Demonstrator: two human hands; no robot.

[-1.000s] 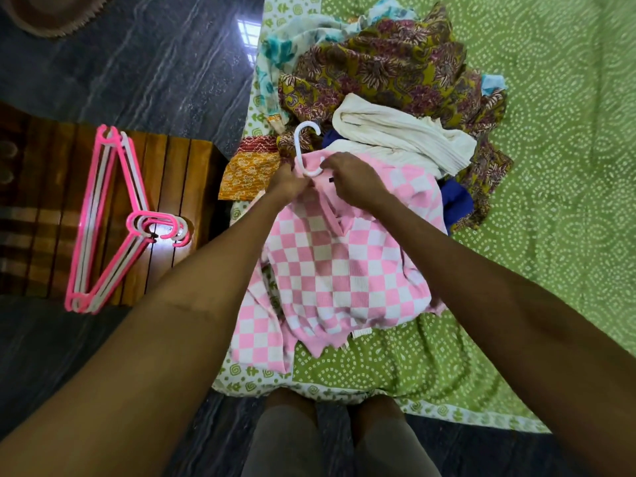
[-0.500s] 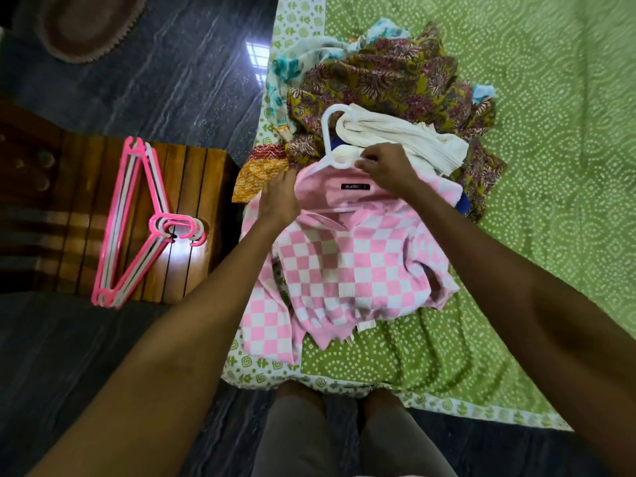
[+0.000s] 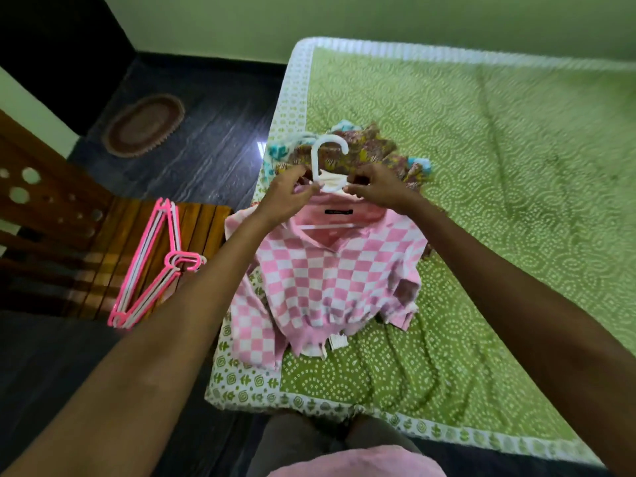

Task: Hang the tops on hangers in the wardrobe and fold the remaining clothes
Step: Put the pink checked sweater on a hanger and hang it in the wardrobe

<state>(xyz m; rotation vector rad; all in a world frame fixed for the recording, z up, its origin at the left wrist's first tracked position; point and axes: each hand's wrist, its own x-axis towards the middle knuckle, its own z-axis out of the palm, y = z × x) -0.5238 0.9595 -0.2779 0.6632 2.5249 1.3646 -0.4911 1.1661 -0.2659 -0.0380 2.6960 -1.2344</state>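
Note:
A pink and white checked top [image 3: 330, 280] hangs on a white hanger [image 3: 327, 160], lifted above the green bed cover. My left hand [image 3: 289, 192] pinches the collar and hanger neck on the left. My right hand [image 3: 378, 187] pinches the collar on the right, beside the hook's base. The hook stands up between both hands. Behind them lies a pile of patterned clothes [image 3: 371, 149], partly hidden by my hands.
A wooden stool [image 3: 203, 222] to the left of the bed holds several pink and white hangers [image 3: 148, 266]. The green bed cover [image 3: 499, 201] stretches right and back to the wall. A brown oval mat [image 3: 144, 125] lies on the dark floor.
Both hands have raised the top and hanger off the bed, and the hook now stands upright. The view has tilted up, showing the far wall and the mat.

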